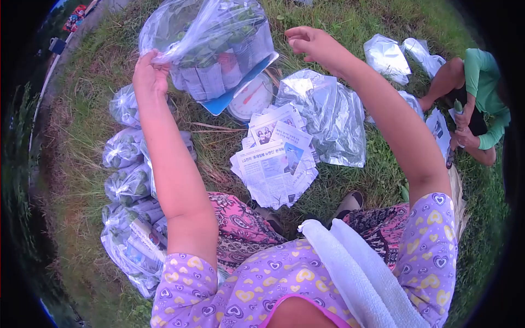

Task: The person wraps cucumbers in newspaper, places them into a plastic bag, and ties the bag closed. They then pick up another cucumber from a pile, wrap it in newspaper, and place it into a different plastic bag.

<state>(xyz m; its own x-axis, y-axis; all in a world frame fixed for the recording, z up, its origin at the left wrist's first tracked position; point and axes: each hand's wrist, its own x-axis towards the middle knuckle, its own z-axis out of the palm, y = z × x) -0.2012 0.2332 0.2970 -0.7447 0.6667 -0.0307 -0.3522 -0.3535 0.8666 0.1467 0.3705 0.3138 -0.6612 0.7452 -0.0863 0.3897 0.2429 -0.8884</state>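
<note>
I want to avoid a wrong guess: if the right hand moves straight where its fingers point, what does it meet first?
Probably the clear bag of leaves, which the left hand holds; depth is unclear.

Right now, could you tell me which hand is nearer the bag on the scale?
Left. The left hand grips the bag at its corner; the right hand hovers apart from it.

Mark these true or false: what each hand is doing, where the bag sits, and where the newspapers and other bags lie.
1. The left hand grips the bag. True.
2. The bag sits on bare ground. False: it rests on a blue tray over a scale.
3. The right hand holds a newspaper. False: it is open and empty.
4. Newspapers lie on the grass. True.
5. Filled bags lie at the left. True.
</note>
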